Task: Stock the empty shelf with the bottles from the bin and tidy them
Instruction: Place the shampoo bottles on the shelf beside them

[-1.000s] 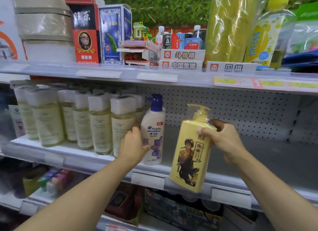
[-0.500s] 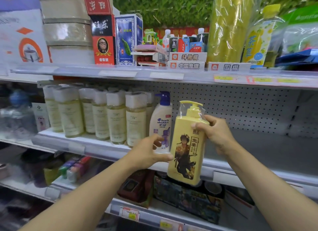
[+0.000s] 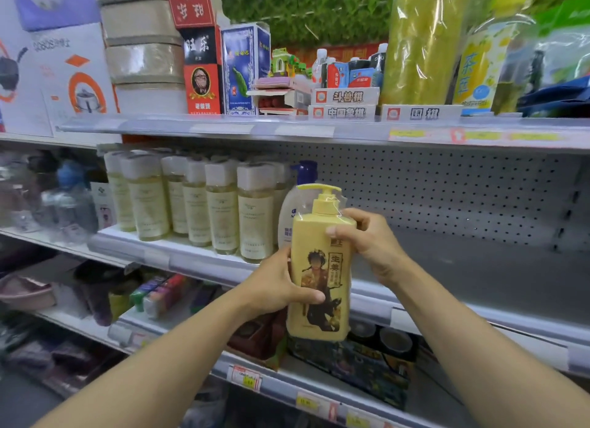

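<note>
Holding a yellow pump bottle (image 3: 321, 268) upright in front of the middle shelf (image 3: 463, 274), the person grips it with both hands. The left hand (image 3: 274, 287) wraps the bottle's lower left side, thumb laid across the printed figure on the front label. The right hand (image 3: 370, 242) curls round the upper right shoulder, fingers reaching over the front just below the pump head, which is covered in clear plastic wrap. The bottle's base hangs lower than the shelf's front rail (image 3: 376, 306), so it is in the air in front of the shelf and not standing on it. Just behind it, partly hidden, stands a white shampoo bottle with a blue pump (image 3: 295, 204), and to the left of that a packed row of pale yellow bottles with white caps (image 3: 204, 204) fills the left end of the shelf. To the right of the held bottle the shelf board is bare grey metal, backed by a perforated panel (image 3: 447, 191). The shelf above carries red and blue boxes (image 3: 223, 70), flat game boxes with Chinese lettering (image 3: 344, 103), a tall roll in yellow-green wrap (image 3: 421, 41) and a yellow refill pouch (image 3: 479, 63). Below, the lower shelf holds dark packaged goods (image 3: 360, 370) and yellow price tags (image 3: 245, 378) along its edge; the items at far left are too blurred to name.
</note>
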The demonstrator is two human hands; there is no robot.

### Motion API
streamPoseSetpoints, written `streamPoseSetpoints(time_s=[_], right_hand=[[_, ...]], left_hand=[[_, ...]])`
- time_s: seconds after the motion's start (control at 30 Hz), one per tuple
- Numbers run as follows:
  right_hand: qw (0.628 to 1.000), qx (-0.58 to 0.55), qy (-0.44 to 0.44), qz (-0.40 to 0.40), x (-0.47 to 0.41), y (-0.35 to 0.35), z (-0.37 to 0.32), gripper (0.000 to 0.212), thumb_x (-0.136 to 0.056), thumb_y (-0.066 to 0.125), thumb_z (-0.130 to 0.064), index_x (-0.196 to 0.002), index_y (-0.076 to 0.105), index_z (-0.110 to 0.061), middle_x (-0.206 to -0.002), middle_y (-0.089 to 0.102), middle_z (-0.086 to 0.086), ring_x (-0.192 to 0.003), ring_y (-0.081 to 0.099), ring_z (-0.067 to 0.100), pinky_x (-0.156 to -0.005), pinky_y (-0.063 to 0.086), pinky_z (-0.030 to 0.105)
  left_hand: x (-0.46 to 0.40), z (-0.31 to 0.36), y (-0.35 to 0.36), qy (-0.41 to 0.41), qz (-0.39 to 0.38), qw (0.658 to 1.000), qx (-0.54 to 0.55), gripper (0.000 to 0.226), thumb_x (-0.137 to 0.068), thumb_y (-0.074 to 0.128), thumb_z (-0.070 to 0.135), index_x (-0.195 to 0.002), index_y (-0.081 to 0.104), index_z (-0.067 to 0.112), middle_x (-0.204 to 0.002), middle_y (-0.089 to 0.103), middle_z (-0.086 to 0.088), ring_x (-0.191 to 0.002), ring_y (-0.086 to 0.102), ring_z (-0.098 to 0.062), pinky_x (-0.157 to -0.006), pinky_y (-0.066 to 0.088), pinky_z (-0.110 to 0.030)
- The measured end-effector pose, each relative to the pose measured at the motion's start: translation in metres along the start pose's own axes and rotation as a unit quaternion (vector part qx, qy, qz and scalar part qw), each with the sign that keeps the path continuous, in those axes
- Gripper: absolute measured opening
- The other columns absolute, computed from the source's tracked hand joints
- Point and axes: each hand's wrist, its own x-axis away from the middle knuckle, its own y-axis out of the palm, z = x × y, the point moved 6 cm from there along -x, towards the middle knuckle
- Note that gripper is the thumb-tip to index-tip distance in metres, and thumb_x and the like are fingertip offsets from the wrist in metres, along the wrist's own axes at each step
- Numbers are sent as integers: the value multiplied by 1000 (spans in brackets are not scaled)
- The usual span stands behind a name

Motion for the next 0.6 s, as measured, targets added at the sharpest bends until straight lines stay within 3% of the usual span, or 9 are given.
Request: streamPoseSetpoints(time_s=[0.23,0.33,0.47,0.6], right_hand=[[997,6,-4,-79,-15,-25,15,51,-58,76,-46,-98,68,-16,-85,70,-5,-82,66,11,-69,49,25],[998,22,-9,-62,-23,-53,16,41,-69,78,-37,-101,67,-14,-87,69,-6,-80,65,7,-65,45,17],[999,27,12,-15,-31,-91,27,46,-79,74,-27,-120,56,-15,-97,64,-7,-85,59,3,-64,43,17],[999,18,32,37,-36,-121,36,26,-76,77,-28,-96,60,-25,-86,66,-6,-77,63,7,-61,46,20]], left_hand=[[-18,-3,21,-35,44,998,7,74,-60,88,20,-122,47,23,-110,68,3,-103,65,-11,-91,54,-40],[-33,8,37,-43,81,996,-18,66,-65,86,20,-120,50,21,-108,68,4,-102,64,-11,-91,54,-38],[-48,20,61,-62,114,990,-53,60,-70,83,22,-121,49,21,-108,66,7,-102,63,-9,-93,52,-36],[-51,18,69,-96,145,980,-96,58,-71,83,27,-119,52,20,-107,65,2,-96,65,-13,-90,53,-38]])
